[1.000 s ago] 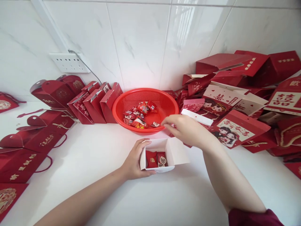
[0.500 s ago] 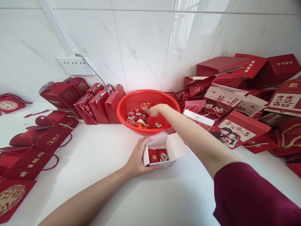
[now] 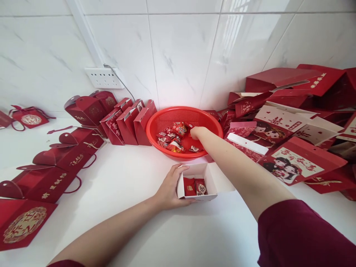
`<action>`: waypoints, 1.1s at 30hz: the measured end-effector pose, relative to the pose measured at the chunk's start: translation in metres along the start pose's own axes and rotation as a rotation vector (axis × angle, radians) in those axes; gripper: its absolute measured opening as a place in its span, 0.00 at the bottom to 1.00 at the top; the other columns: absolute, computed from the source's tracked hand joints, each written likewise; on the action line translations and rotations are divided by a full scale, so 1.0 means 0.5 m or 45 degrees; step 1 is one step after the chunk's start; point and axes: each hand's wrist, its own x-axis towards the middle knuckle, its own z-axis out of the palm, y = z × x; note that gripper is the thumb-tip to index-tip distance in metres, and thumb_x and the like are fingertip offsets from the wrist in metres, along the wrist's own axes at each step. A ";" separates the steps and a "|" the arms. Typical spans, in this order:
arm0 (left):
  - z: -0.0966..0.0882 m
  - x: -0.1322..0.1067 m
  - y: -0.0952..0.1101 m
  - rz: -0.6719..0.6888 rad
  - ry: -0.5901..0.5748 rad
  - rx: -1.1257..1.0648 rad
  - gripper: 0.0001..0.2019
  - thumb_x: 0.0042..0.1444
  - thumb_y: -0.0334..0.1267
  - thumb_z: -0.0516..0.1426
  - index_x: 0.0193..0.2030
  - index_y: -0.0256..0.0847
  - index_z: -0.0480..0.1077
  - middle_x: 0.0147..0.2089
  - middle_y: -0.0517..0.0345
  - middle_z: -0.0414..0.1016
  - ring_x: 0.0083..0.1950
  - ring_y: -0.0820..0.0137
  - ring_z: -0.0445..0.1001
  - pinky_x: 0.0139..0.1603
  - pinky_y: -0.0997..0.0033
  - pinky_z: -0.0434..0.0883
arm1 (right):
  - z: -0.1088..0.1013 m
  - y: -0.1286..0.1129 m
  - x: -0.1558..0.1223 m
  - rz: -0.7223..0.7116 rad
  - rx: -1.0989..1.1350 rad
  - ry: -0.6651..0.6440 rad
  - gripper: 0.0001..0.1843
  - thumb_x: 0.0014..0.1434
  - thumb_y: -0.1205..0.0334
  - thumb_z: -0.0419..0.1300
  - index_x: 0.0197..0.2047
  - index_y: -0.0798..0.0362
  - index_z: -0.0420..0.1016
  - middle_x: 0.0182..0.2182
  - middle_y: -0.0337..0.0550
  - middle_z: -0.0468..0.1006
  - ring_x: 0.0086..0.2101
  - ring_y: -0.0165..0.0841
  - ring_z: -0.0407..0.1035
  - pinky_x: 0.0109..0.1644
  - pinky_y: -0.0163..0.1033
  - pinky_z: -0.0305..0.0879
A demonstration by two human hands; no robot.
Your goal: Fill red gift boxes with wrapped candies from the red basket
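Note:
My left hand (image 3: 171,188) grips a small open box (image 3: 213,176), white inside, by its left side, thumb below and fingers at the upper edge. Two red wrapped sweets (image 3: 195,187) are visible at the bottom of the box. Beyond it stands a red plastic basket (image 3: 155,128) with perforated sides, holding several sweets (image 3: 174,142) in red wrappers. My right hand (image 3: 197,132) reaches down inside the right part of this basket, beside the sweets. Its fingers point downward and are hidden behind the hand, so what they hold cannot be seen.
Red gift boxes (image 3: 73,157) with cord handles stand in a row at left, and narrower red boxes (image 3: 126,124) lean beside the basket. A loose heap of red and white boxes (image 3: 297,159) fills the right. Behind are a tiled wall (image 3: 180,55) and a socket strip (image 3: 104,78).
The view has turned a little left, so everything appears further right. My right hand stays in the basket, its fingers now more hidden. My left hand keeps its hold on the box.

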 end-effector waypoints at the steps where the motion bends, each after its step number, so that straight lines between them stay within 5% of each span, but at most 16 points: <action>1: 0.000 0.000 0.000 -0.002 -0.003 -0.003 0.48 0.46 0.53 0.68 0.69 0.48 0.50 0.65 0.43 0.55 0.68 0.49 0.57 0.68 0.46 0.61 | 0.002 -0.001 0.001 0.014 -0.012 -0.045 0.18 0.67 0.56 0.60 0.57 0.55 0.71 0.54 0.50 0.73 0.48 0.39 0.72 0.51 0.49 0.73; 7: 0.001 0.000 -0.001 0.004 -0.019 -0.011 0.48 0.45 0.51 0.69 0.69 0.49 0.50 0.66 0.43 0.54 0.68 0.50 0.57 0.68 0.46 0.62 | -0.011 -0.013 -0.009 -0.006 -0.088 -0.162 0.18 0.66 0.56 0.61 0.56 0.56 0.71 0.52 0.50 0.74 0.47 0.39 0.73 0.50 0.49 0.73; 12: 0.001 0.002 -0.004 0.019 -0.013 -0.009 0.47 0.46 0.52 0.69 0.69 0.48 0.50 0.66 0.43 0.54 0.68 0.49 0.57 0.68 0.46 0.61 | -0.058 -0.016 -0.067 -0.068 -0.068 0.039 0.15 0.66 0.59 0.61 0.52 0.57 0.74 0.50 0.52 0.76 0.48 0.40 0.74 0.51 0.47 0.71; 16: 0.002 0.004 -0.007 0.023 -0.010 -0.030 0.47 0.46 0.51 0.69 0.69 0.49 0.51 0.66 0.43 0.54 0.69 0.48 0.56 0.68 0.45 0.61 | -0.081 -0.012 -0.180 -0.141 0.025 0.345 0.15 0.71 0.63 0.50 0.53 0.57 0.75 0.52 0.57 0.77 0.52 0.44 0.72 0.52 0.43 0.66; 19: 0.005 0.005 -0.010 0.007 -0.003 -0.064 0.47 0.46 0.50 0.69 0.69 0.49 0.51 0.66 0.44 0.53 0.69 0.48 0.56 0.69 0.45 0.60 | -0.069 -0.006 -0.303 -0.333 0.260 0.598 0.16 0.72 0.61 0.48 0.54 0.53 0.74 0.49 0.49 0.80 0.48 0.38 0.73 0.51 0.39 0.65; 24: 0.009 0.008 -0.014 0.006 0.013 -0.117 0.47 0.46 0.48 0.70 0.69 0.50 0.51 0.67 0.44 0.52 0.69 0.47 0.55 0.69 0.44 0.59 | -0.030 -0.001 -0.466 -0.720 0.672 0.641 0.11 0.69 0.64 0.52 0.49 0.53 0.75 0.41 0.41 0.81 0.37 0.30 0.74 0.41 0.34 0.64; 27: 0.009 0.011 -0.011 0.019 0.003 -0.123 0.47 0.46 0.48 0.70 0.70 0.49 0.50 0.67 0.44 0.53 0.69 0.47 0.56 0.68 0.43 0.60 | -0.008 -0.008 -0.484 -0.685 0.502 0.552 0.09 0.67 0.65 0.54 0.43 0.54 0.75 0.35 0.42 0.80 0.34 0.32 0.72 0.36 0.35 0.60; 33: 0.005 0.016 -0.007 0.052 -0.014 -0.112 0.47 0.47 0.49 0.69 0.70 0.49 0.51 0.67 0.44 0.53 0.69 0.47 0.54 0.69 0.42 0.57 | 0.035 -0.035 -0.428 -0.495 0.077 0.416 0.08 0.67 0.68 0.53 0.40 0.55 0.75 0.34 0.46 0.81 0.34 0.37 0.75 0.31 0.37 0.55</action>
